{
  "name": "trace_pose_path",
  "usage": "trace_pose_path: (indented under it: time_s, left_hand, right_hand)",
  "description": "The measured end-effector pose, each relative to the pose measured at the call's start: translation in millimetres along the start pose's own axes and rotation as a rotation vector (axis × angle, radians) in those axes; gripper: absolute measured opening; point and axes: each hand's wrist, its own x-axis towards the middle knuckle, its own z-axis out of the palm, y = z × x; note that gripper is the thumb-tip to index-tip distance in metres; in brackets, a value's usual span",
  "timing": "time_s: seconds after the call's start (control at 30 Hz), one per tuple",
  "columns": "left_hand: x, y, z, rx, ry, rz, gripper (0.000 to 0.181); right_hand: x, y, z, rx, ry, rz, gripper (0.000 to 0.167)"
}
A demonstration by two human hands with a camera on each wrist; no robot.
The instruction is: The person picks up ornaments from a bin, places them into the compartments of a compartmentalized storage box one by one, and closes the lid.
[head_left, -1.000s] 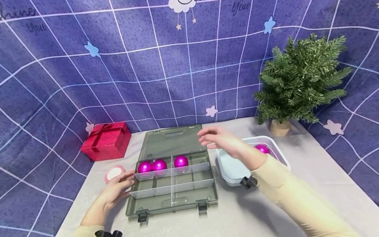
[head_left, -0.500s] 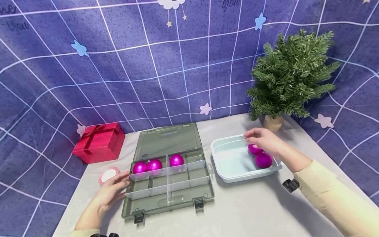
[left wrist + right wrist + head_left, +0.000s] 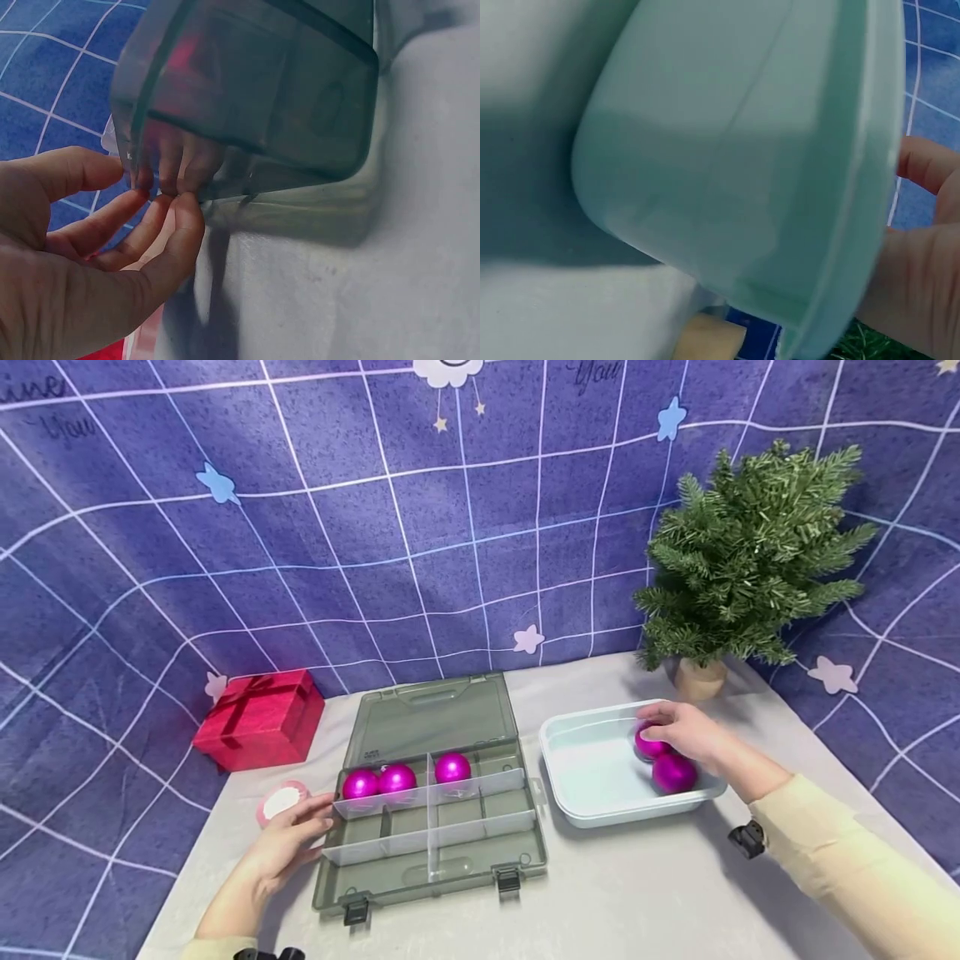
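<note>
An open grey-green divided case (image 3: 435, 868) lies with three shiny magenta balls along its back row, one of them the ball (image 3: 453, 768) right of the middle divider. My left hand (image 3: 281, 847) touches the case's left side with relaxed fingers; the left wrist view has that hand (image 3: 112, 247) against the case wall (image 3: 300, 112). Over the pale blue tray (image 3: 592, 814), my right hand (image 3: 693, 735) has thumb and fingers round a magenta ball (image 3: 649, 742), beside a second ball (image 3: 674, 773). In the right wrist view the tray wall (image 3: 727, 165) hides that hand's (image 3: 930, 247) fingertips.
A red gift box (image 3: 258, 722) stands at the back left. A pink and white round item (image 3: 281, 799) lies beside my left hand. Behind the tray at the right, a small green tree (image 3: 750, 552) stands on a wooden base (image 3: 700, 679), near the patterned cloth backdrop.
My right hand has moved right from above the case into the tray and closed round a ball. My left hand stays at the case's side. The head view has shifted slightly.
</note>
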Motion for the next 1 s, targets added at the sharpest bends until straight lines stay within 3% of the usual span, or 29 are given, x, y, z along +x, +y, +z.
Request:
trace_pose_path:
  time_s: [0.17, 0.37, 0.63, 0.73, 1.0]
  left_hand:
    - [-0.7, 0.7, 2.2, -0.003, 0.013, -0.01, 0.056]
    - [-0.2, 0.2, 3.1, -0.004, 0.01, -0.015, 0.058]
    - [0.9, 2.0, 3.3, -0.004, 0.022, -0.01, 0.058]
    - [0.7, 3.2, 3.7, -0.004, 0.022, -0.011, 0.059]
    - [0.2, 1.2, 1.8, -0.007, 0.032, -0.012, 0.058]
  right_hand:
    - [-0.6, 7, 7, -0.076, 0.006, -0.027, 0.047]
    - [-1.4, 13, 12, -0.155, -0.001, -0.003, 0.044]
    - [-0.1, 15, 13, -0.192, 0.033, -0.016, 0.038]
    - [-0.7, 14, 13, -0.182, 0.042, -0.011, 0.038]
    - [-1.3, -9, 8, 0.009, 0.03, -0.016, 0.043]
